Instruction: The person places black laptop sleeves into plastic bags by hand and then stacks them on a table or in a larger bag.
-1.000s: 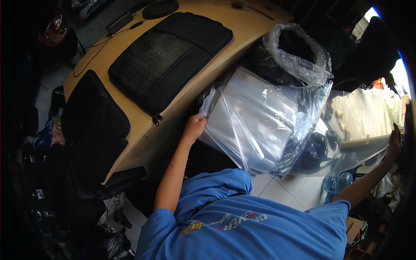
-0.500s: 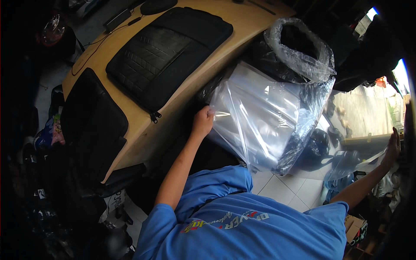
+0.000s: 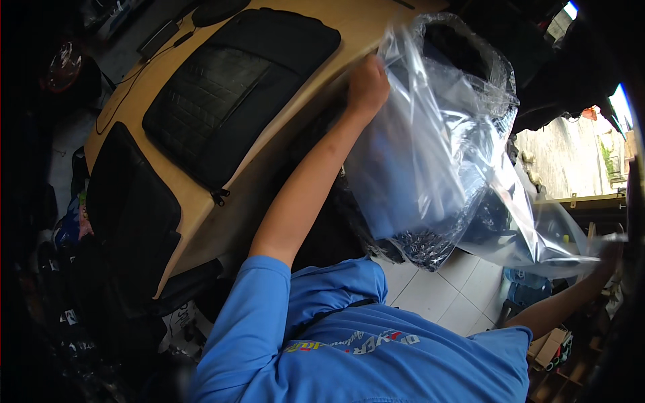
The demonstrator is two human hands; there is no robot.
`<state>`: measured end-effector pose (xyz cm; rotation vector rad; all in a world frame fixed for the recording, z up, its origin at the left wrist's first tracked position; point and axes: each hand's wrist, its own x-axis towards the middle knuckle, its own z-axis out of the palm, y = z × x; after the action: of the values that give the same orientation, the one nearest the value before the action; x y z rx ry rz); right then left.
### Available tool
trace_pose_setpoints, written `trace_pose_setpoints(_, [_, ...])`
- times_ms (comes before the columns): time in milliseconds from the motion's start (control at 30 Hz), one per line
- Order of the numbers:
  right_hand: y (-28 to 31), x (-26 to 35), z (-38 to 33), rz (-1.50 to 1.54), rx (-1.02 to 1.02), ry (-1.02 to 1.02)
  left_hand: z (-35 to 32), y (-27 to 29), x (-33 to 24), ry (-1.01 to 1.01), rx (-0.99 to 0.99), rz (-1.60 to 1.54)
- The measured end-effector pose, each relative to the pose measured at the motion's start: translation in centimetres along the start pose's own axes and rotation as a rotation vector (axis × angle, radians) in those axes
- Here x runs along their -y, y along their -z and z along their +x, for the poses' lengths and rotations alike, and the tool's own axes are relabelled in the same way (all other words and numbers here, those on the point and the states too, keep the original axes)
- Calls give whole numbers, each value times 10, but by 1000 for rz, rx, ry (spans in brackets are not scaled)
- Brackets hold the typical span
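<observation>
A wide, glossy clear plastic sheet, perhaps a flat bag, stretches between my two hands. My left hand is closed on its upper left edge, close to the table's edge. Far out to the right, my right hand grips the other end, dim and smeared by motion. Under the sheet stands a large open clear plastic bag with a rolled rim; the sheet hides much of what it holds. Left of my left hand, a flat black bag with a quilted panel lies on the table.
The tan table runs along the left, bearing another black bag and a cable. White floor tiles show below the plastic. A blue water jug and a cardboard box stand at the lower right.
My left hand has risen up and to the right, pulling the plastic edge with it. My right hand has dropped slightly, and the sheet is now spread across to it.
</observation>
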<state>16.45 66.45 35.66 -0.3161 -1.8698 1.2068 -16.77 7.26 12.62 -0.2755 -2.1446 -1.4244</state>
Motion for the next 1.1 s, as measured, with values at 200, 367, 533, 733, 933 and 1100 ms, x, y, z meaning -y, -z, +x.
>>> trace_pose_setpoints(200, [-16, 58, -62, 175, 63, 197, 36, -29, 3, 185, -161, -82])
trace_pose_setpoints(367, [-117, 42, -123, 231, 627, 70, -14, -32, 26, 207, -108, -58])
trace_pose_setpoints(533, [-285, 35, -168, 9, 1514, -419, -79, -15, 84, 269, -186, -49])
trace_pose_setpoints(733, [-393, 23, -317, -451, 1566, -86, -55, -31, 83, 253, -177, 86])
trace_pose_setpoints(933, [-433, -6, -357, -911, 1229, 141, -20, -62, 88, 189, -84, 24])
trace_pose_setpoints(1100, [-457, -13, -343, -762, 1319, 132, -11, -56, 94, 110, -164, 134])
